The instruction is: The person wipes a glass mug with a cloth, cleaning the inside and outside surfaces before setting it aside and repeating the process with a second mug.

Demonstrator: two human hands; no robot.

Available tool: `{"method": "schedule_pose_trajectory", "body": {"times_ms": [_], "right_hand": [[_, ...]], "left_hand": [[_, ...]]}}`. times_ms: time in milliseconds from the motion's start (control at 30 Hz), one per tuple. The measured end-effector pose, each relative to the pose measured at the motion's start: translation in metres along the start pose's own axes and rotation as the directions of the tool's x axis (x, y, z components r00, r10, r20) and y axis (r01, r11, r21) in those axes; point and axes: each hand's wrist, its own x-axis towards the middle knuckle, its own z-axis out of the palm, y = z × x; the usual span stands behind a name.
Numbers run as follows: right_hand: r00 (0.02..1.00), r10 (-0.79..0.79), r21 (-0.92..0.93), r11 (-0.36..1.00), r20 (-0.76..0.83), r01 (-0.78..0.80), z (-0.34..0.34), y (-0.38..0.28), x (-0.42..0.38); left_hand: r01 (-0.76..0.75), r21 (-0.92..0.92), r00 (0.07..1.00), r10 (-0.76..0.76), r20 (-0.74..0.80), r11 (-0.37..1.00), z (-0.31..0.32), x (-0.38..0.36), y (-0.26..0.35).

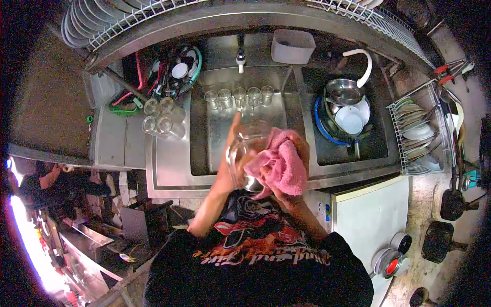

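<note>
Glass jar [245,153] sits mid-wipe above the sink [204,148] — left hand [230,169] closed around it, right hand [286,179] at three o'clock bunching the pink cloth [281,163] — next, I judge, turning it for unwiped sides.

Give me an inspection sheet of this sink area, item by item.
Surface: steel sink unit, two basins.
Job's things: clear glass jar, pink cloth pressed against it.
Clutter: five glasses in a row in the left basin; four more glasses on the counter; utensil holder; metal bowl and plates in the right basin; plate rack.
Hands: left hand grips the jar; right hand mostly under the cloth.
Cables: nothing seen.
Surroundings: another person at left.
</note>
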Motion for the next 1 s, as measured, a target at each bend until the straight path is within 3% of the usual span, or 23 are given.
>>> {"method": "schedule_pose_trajectory", "body": {"times_ms": [67, 133, 167, 200, 233, 267, 433, 500, 533, 567, 633, 667, 700, 767, 800, 900, 933, 1000], "right_hand": [[0.984, 0.162, 0.335, 0.933, -0.067, -0.131, 0.007, 0.014, -0.003], [0.937, 0.341, 0.635, 0.741, -0.074, -0.22, 0.013, 0.023, -0.006], [0.901, 0.43, 0.756, 0.607, -0.053, -0.245, 0.015, 0.021, -0.007], [0.903, 0.428, 0.754, 0.608, -0.048, -0.248, 0.016, 0.02, -0.002], [0.889, 0.403, 0.648, 0.74, -0.215, -0.179, 0.018, 0.017, 0.009], [0.858, 0.35, 0.513, 0.85, -0.376, -0.121, 0.02, 0.015, 0.016], [0.905, 0.241, 0.426, 0.902, -0.351, -0.075, 0.038, 0.017, 0.005], [0.818, 0.548, 0.731, 0.629, -0.176, -0.265, 0.05, 0.002, -0.003], [0.781, 0.623, 0.713, 0.567, -0.045, -0.411, 0.05, 0.003, -0.011], [0.774, 0.632, 0.708, 0.566, -0.043, -0.422, 0.053, 0.008, -0.013], [0.906, 0.414, 0.651, 0.713, -0.091, -0.261, 0.066, 0.032, -0.014], [0.907, 0.36, 0.473, 0.852, -0.216, -0.225, 0.073, 0.066, -0.022], [0.909, 0.36, 0.467, 0.854, -0.21, -0.23, 0.07, 0.041, -0.022], [0.744, 0.606, 0.698, 0.401, 0.283, -0.593, 0.058, -0.016, -0.036], [0.74, 0.607, 0.691, 0.403, 0.289, -0.6, 0.058, -0.013, -0.047], [0.615, 0.753, 0.273, 0.556, 0.235, -0.785, 0.051, 0.013, -0.078], [0.642, 0.699, 0.653, 0.332, 0.314, -0.681, 0.053, 0.009, -0.089], [0.67, 0.688, 0.635, 0.391, 0.279, -0.666, 0.062, -0.006, -0.085]], "left_hand": [[-0.038, 0.002, 0.996, 0.038, 0.077, 0.999, 0.002, -0.006, -0.002], [-0.071, 0.001, 0.985, 0.07, 0.156, 0.998, 0.003, -0.012, -0.003], [0.028, -0.067, 0.976, -0.013, 0.215, 0.997, 0.005, -0.016, -0.003], [0.123, -0.128, 0.957, -0.084, 0.279, 0.984, 0.006, -0.019, -0.002], [0.217, -0.179, 0.926, -0.145, 0.347, 0.96, 0.005, -0.018, -0.001], [0.213, -0.179, 0.928, -0.141, 0.346, 0.961, 0.003, -0.018, 0.002], [0.257, -0.136, 0.951, -0.225, 0.212, 0.957, -0.015, -0.016, -0.004], [0.04, 0.053, 0.999, -0.042, 0.029, 0.998, -0.02, -0.014, 0.002], [0.013, 0.05, 1.0, -0.013, -0.006, 0.999, -0.023, -0.013, 0.001], [0.024, 0.043, 1.0, -0.024, -0.01, 0.999, -0.024, -0.012, 0.006], [-0.03, -0.088, 0.992, 0.019, -0.125, 0.996, -0.024, -0.004, 0.021], [-0.024, -0.307, 0.99, -0.02, -0.138, 0.951, -0.029, 0.001, 0.011], [-0.026, -0.314, 0.989, -0.021, -0.144, 0.949, -0.033, 0.004, 0.01], [-0.095, -0.46, 0.983, 0.01, -0.185, 0.883, -0.041, 0.009, 0.011], [-0.084, -0.467, 0.981, -0.008, -0.192, 0.88, -0.043, 0.008, 0.015], [-0.096, -0.431, 0.968, -0.017, -0.25, 0.897, -0.053, 0.005, 0.022], [-0.095, -0.437, 0.967, -0.02, -0.252, 0.894, -0.056, 0.005, 0.023], [-0.159, -0.421, 0.936, 0.001, -0.352, 0.893, -0.061, 0.006, 0.023]]}}
